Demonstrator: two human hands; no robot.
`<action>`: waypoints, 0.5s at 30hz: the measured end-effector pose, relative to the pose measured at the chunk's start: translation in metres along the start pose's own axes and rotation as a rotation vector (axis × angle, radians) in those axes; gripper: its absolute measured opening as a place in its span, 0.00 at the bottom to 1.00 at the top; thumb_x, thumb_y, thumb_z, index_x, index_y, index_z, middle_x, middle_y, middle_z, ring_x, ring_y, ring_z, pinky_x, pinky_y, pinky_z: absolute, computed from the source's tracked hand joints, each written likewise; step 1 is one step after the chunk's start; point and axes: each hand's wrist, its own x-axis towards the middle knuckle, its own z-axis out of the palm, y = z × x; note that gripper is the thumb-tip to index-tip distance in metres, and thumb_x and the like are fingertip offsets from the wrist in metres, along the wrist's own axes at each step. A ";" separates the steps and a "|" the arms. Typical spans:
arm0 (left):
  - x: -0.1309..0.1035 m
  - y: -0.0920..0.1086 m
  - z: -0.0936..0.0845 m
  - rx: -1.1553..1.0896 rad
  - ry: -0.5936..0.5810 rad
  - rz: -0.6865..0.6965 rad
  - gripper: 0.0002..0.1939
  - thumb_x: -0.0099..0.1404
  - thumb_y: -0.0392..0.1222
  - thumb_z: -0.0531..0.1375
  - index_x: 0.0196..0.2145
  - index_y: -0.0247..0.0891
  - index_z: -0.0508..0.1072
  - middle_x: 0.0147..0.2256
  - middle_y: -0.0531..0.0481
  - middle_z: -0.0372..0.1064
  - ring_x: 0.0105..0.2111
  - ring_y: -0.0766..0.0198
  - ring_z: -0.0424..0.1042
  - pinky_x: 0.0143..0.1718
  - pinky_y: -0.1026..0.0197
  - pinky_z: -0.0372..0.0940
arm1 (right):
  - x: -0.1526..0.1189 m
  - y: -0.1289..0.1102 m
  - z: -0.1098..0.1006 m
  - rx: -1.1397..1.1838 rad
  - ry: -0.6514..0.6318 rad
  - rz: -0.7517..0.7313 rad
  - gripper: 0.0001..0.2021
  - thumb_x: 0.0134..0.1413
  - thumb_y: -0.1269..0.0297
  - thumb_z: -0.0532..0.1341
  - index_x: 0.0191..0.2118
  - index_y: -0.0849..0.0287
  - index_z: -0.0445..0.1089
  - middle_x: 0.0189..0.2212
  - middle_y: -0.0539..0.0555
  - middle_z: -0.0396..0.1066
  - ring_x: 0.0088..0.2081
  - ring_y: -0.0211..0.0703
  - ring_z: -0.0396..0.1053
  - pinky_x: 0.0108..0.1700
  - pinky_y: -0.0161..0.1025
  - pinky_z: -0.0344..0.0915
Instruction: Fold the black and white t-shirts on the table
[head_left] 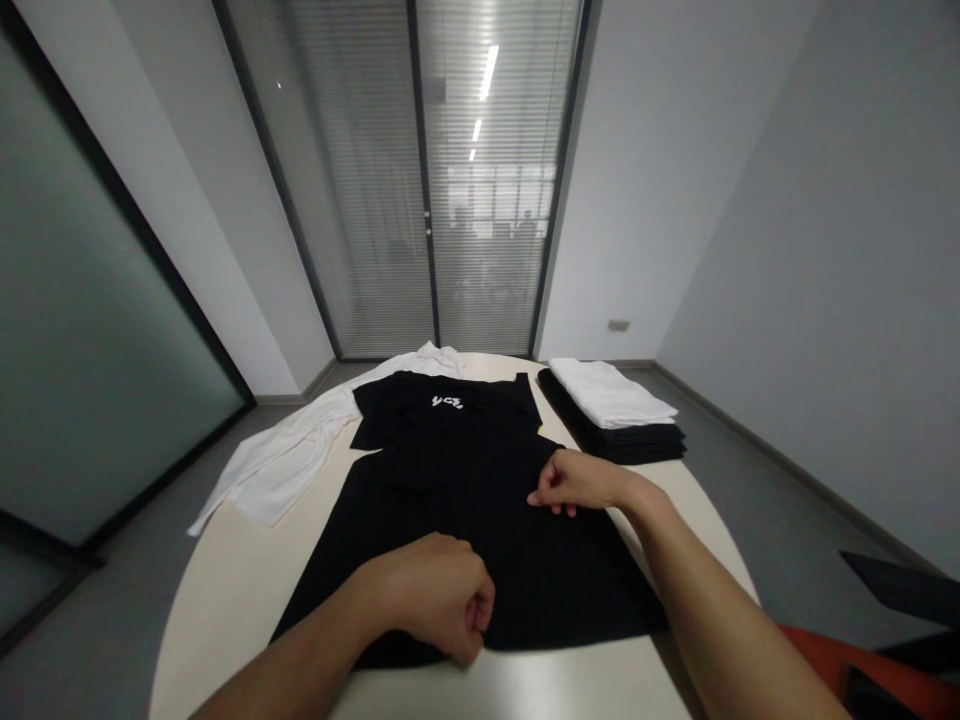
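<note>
A black T-shirt [450, 480] with a small white print near its far end lies spread on the round table. My left hand [442, 595] is closed at the shirt's near hem, pinching the fabric there. Over the right side of the shirt is my right hand [566, 482], its fingers curled together on the black cloth; what lies between the fingertips is too small to make out.
Crumpled white cloth [289, 445] lies along the table's left edge. At the back right, a folded white garment [607, 392] tops a stack of folded black ones [645, 445]. An orange and black chair [862, 665] stands at the lower right, beside the table [217, 600].
</note>
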 end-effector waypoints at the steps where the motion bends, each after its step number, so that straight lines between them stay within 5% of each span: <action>1: 0.000 0.002 0.001 -0.005 -0.019 0.009 0.05 0.50 0.40 0.66 0.28 0.43 0.77 0.27 0.58 0.77 0.26 0.66 0.74 0.28 0.67 0.60 | 0.001 -0.001 0.000 -0.036 0.041 -0.019 0.23 0.53 0.42 0.63 0.29 0.61 0.75 0.24 0.52 0.73 0.22 0.37 0.68 0.26 0.33 0.60; 7: 0.004 0.014 0.011 -0.060 -0.095 0.072 0.04 0.50 0.41 0.67 0.25 0.43 0.74 0.25 0.60 0.76 0.25 0.67 0.74 0.27 0.67 0.61 | 0.012 -0.004 0.003 -0.290 0.345 -0.164 0.14 0.60 0.53 0.60 0.42 0.57 0.76 0.32 0.54 0.76 0.32 0.41 0.71 0.35 0.34 0.61; 15: 0.005 0.023 0.017 -0.033 -0.066 0.118 0.08 0.50 0.40 0.69 0.22 0.42 0.72 0.21 0.62 0.73 0.23 0.67 0.73 0.24 0.66 0.58 | 0.031 0.013 0.010 -0.269 0.372 -0.130 0.11 0.60 0.56 0.60 0.41 0.58 0.75 0.32 0.53 0.75 0.33 0.41 0.70 0.36 0.35 0.60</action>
